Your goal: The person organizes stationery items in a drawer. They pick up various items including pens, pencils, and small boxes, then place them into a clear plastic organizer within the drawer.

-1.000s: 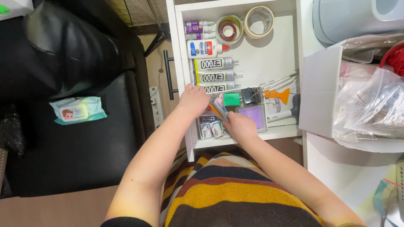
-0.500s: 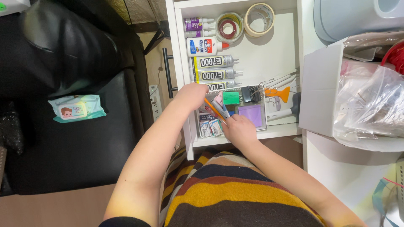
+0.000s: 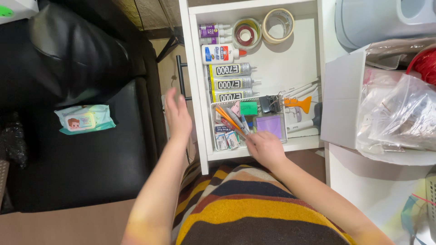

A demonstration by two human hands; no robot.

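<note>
Looking straight down here, nearest is a lap in a striped skirt (image 3: pixel 254 208) of yellow, black and brown bands, with both forearms reaching up from it. The right hand (image 3: pixel 265 147) sits at the front edge of an open white drawer (image 3: pixel 199 136), fingers curled around the ends of a bunch of pens and pencils (image 3: pixel 231 120) that fan out up and left over a small wire tray (image 3: pixel 213 109). So that hand is closed on the bunch, and the bunch lies inside the tray at the drawer's front left. The left hand (image 3: pixel 177 115) is outside the drawer, just left of its wall, spread flat and empty, a bit blurred, hovering over the gap by the black chair (image 3: pixel 91 149).

In the same tray there are little blue and white packets (image 3: pixel 226 139), a purple pad (image 3: pixel 269 125), a green block (image 3: pixel 248 108) and black binder clips (image 3: pixel 270 103). To the right of the tray is an orange-tipped tool (image 3: pixel 300 103).

Further back, three grey glue tubes (image 3: pixel 231 83) are stacked in a row, then a white glue bottle (image 3: pixel 222 54), two purple sticks (image 3: pixel 212 31) and two tape rolls (image 3: pixel 262 28).

Off left, a pack of wipes (image 3: pixel 84 119) is on the chair seat. Off right, a white box (image 3: pixel 341 100) holding crinkly clear plastic bags (image 3: pixel 399 113) rests on the white bench (image 3: pixel 377 190).
</note>
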